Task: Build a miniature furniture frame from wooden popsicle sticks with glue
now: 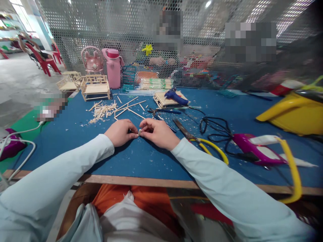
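My left hand (121, 132) and my right hand (159, 133) meet over the middle of the blue tabletop (141, 161). Both are closed, thumbs and fingers pinching a tiny pale wooden piece (139, 132) between them. Just beyond lie a few joined thin wooden sticks (128, 107) forming an open frame. A heap of short stick pieces (102, 111) is to their left. Pliers (161, 111) lie behind my right hand. Beside my right wrist rest large scissors (199, 138) with yellow handles, blades pointing away from me.
Miniature wooden benches (95, 88) stand at the back left, near a pink bottle (113, 70). A blue glue gun (176, 98) lies on a small wooden frame (161, 99). A purple corded tool (259, 151) and a yellow container (295, 114) occupy the right. Perforated mesh (121, 30) stands behind.
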Available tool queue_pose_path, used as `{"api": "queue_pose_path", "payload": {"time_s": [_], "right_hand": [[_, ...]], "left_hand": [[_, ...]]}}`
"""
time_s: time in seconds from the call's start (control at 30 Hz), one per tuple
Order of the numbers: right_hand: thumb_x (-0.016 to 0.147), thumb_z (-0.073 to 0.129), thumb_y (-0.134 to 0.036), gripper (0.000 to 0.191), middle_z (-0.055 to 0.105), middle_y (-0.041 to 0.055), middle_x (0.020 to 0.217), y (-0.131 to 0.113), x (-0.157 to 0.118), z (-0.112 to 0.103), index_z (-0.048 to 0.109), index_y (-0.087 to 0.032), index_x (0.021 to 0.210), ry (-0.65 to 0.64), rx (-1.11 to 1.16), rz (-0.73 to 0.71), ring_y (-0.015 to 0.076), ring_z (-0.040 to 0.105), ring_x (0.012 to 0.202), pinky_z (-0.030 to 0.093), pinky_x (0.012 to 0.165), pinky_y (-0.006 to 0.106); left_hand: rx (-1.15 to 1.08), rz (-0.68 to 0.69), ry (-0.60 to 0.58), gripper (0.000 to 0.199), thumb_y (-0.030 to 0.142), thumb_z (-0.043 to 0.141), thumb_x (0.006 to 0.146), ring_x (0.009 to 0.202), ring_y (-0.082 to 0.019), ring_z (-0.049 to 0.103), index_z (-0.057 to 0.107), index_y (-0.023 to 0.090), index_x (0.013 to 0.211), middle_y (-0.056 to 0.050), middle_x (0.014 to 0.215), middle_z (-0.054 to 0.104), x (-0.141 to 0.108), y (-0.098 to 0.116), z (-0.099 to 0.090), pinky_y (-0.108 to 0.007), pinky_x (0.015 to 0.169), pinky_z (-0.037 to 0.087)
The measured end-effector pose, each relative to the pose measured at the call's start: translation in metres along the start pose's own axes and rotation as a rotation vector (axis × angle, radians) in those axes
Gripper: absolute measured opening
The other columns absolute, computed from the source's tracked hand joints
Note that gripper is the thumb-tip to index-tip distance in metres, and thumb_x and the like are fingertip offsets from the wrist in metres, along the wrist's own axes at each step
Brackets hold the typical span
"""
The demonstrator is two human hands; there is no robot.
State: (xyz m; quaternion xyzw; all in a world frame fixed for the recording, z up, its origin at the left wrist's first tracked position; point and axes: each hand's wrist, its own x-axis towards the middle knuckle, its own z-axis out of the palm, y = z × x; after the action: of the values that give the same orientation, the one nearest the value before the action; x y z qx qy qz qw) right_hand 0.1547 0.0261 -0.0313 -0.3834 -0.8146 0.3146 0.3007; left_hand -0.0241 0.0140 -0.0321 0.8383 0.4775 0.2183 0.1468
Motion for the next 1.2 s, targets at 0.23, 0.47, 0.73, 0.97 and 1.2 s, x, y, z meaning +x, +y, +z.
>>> {"api": "queue_pose_path", "payload": {"time_s": [0.23,0.47,0.73,0.97,1.2], "right_hand": [[0.068,0.058,-0.012,0.018,0.064,0.0001,0.07,0.0,0.0,0.001,0.052,-0.018,0.084,-0.01,0.041,0.019,0.0132,0.063,0.067,0.049,0.066,0.026],[0.065,0.057,-0.007,0.023,0.062,-0.0013,0.068,0.001,0.0,0.001,0.05,-0.018,0.084,-0.011,0.08,0.02,0.012,0.062,0.065,0.049,0.066,0.026],[0.065,0.056,-0.005,0.023,0.064,-0.001,0.068,0.001,0.0,0.002,0.051,-0.018,0.082,-0.015,0.069,0.03,0.0117,0.063,0.065,0.049,0.066,0.025],[0.066,0.056,-0.006,0.022,0.065,-0.0016,0.068,0.007,0.001,0.003,0.051,-0.018,0.084,-0.009,0.019,-0.011,0.0121,0.063,0.066,0.048,0.069,0.026],[0.066,0.056,-0.008,0.019,0.065,-0.0015,0.067,0.007,0.001,0.003,0.052,-0.018,0.081,-0.009,0.015,-0.027,0.0122,0.063,0.065,0.048,0.068,0.026]], "left_hand": [[0.009,0.006,-0.006,0.013,0.028,0.063,0.072,0.078,-0.016,0.059,0.069,0.019,0.079,-0.004,0.083,0.065,0.0,0.0,0.0,-0.028,0.075,0.044],[0.017,0.034,-0.025,0.02,0.014,0.057,0.069,0.078,-0.015,0.06,0.069,0.018,0.084,-0.003,0.086,0.065,-0.002,0.003,-0.007,-0.027,0.075,0.046],[-0.036,0.007,-0.035,0.043,0.001,0.045,0.061,0.071,-0.013,0.059,0.066,0.014,0.095,-0.003,0.083,0.067,-0.002,-0.005,-0.012,-0.023,0.07,0.047],[-0.037,0.105,0.126,0.045,0.005,0.044,0.064,0.071,-0.012,0.057,0.066,0.017,0.101,-0.004,0.086,0.064,-0.002,-0.001,-0.011,-0.025,0.071,0.046],[-0.035,0.061,0.176,0.041,0.005,0.044,0.064,0.071,-0.013,0.058,0.067,0.016,0.096,-0.003,0.082,0.066,-0.002,0.0,-0.01,-0.026,0.07,0.048]]}}
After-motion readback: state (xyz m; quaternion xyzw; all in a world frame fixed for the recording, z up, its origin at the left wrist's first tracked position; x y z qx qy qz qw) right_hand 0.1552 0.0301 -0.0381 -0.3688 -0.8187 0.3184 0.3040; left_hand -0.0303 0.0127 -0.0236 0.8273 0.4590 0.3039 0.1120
